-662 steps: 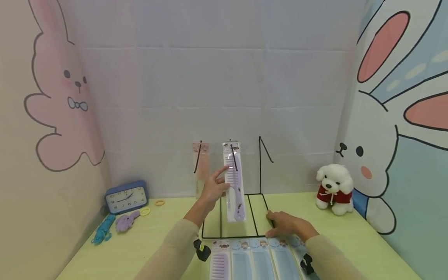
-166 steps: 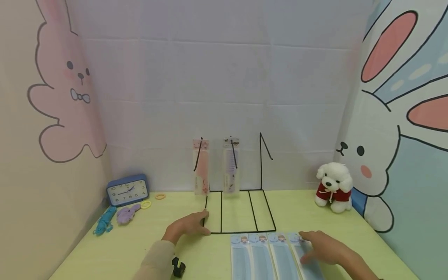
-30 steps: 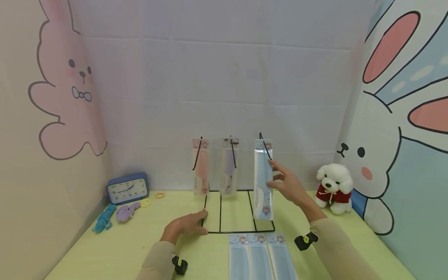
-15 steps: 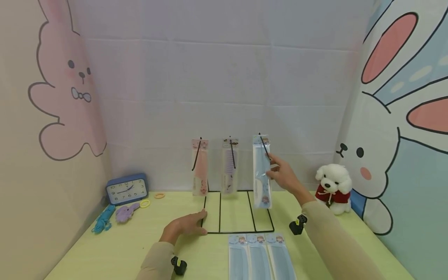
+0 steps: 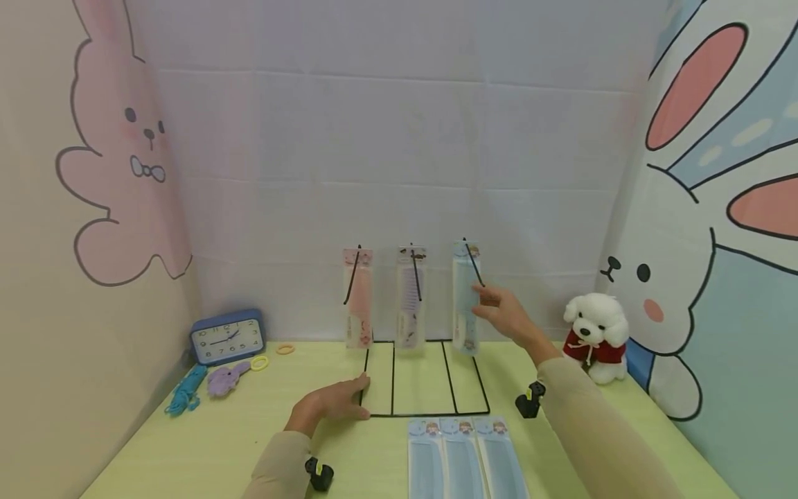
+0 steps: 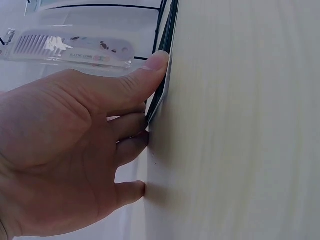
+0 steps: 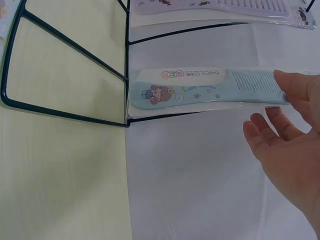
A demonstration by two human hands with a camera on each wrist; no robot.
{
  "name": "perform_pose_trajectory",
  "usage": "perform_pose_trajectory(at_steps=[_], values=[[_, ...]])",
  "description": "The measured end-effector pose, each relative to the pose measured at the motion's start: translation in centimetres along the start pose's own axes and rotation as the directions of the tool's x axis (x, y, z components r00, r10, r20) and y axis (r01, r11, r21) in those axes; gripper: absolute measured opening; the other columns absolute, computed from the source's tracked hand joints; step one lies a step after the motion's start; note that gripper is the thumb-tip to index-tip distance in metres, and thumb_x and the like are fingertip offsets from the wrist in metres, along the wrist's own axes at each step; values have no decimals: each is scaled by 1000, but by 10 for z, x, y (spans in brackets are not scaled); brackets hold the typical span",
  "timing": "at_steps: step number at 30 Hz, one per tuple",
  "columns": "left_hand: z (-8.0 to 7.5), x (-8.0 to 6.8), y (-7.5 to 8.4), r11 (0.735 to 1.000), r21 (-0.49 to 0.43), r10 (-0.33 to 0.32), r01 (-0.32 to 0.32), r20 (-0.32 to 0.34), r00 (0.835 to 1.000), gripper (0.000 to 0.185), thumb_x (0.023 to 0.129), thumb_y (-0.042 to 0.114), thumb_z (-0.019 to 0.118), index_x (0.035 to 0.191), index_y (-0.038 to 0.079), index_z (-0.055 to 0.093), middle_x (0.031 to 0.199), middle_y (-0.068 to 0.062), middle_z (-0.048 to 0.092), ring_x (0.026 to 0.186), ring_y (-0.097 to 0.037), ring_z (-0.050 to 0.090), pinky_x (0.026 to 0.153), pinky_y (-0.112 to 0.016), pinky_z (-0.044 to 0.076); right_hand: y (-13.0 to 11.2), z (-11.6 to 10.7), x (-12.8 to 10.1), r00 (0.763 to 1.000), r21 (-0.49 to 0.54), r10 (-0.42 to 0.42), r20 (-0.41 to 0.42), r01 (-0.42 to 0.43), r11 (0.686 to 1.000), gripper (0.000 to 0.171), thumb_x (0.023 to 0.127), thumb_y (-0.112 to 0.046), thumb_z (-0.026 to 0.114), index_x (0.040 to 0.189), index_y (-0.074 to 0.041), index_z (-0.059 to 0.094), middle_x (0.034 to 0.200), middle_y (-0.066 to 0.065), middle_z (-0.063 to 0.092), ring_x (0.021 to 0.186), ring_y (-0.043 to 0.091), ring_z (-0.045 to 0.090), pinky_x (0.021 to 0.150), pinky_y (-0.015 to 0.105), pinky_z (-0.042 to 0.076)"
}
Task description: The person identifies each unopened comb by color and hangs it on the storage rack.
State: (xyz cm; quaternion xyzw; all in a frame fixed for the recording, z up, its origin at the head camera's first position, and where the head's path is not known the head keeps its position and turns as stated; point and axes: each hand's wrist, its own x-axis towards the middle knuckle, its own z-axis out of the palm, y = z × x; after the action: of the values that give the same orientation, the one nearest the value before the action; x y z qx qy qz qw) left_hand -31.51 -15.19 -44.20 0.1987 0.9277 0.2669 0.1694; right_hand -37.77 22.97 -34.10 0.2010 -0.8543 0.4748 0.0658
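Blue and thin, one comb pack hangs from the right hook of the black wire rack. A second ago it hung near the front tip of that hook; now it has slid back. That seems to mean this hook has its comb, so all three hooks now bear one: the pink pack on the left, the purple pack in the middle, and the blue one. Three more blue packs lie flat, side by side, on the table just in front of the rack. The right hand is half spread, with softly bent fingers and its thumb over the comb's teeth. It touches the pack, but I cannot tell if it pinches or only pushes it. The left hand holds the rack's front left corner, thumb on the wire and fingers bent close beside it.
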Motion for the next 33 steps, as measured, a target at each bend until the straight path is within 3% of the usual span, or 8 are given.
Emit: perform_pose_trajectory(at_steps=[4,10,20,24,33], values=[[0,0,-1,1000,-8,6,-6,1,1000,79,93,25,73,155,-2,31,161,-21,27,148,-38,24,118,-54,22,-1,1,-2,1000,22,10,19,-10,1000,52,102,-12,58,149,2,42,150,29,39,138,46,37,107,63,35],[0,0,-2,1000,-15,8,-8,4,1000,80,93,24,73,155,-2,30,161,-21,26,148,-38,23,118,-53,22,1,3,-2,999,73,23,33,-25,997,52,102,-12,59,148,5,43,150,29,40,135,46,40,106,61,38],[-1,0,0,1000,-9,7,-7,4,1000,79,93,24,74,155,-2,32,161,-20,27,148,-38,24,117,-53,23,10,11,-14,994,46,85,66,-88,995,52,103,-14,57,149,5,40,152,29,37,136,47,39,105,60,41],[-1,1,1,1000,-11,6,-6,5,1000,79,93,24,73,155,-2,32,161,-20,27,148,-38,24,117,-54,23,7,22,-33,993,25,108,52,-110,994,49,102,-13,58,145,6,45,148,29,42,133,46,44,101,56,46],[-1,1,-1,1000,-13,8,-8,-9,1000,79,91,23,75,154,-2,34,160,-21,29,147,-39,25,117,-54,23,-12,36,-103,980,-215,153,128,-123,969,52,95,-20,70,138,5,54,131,24,58,117,42,57,89,53,53]])
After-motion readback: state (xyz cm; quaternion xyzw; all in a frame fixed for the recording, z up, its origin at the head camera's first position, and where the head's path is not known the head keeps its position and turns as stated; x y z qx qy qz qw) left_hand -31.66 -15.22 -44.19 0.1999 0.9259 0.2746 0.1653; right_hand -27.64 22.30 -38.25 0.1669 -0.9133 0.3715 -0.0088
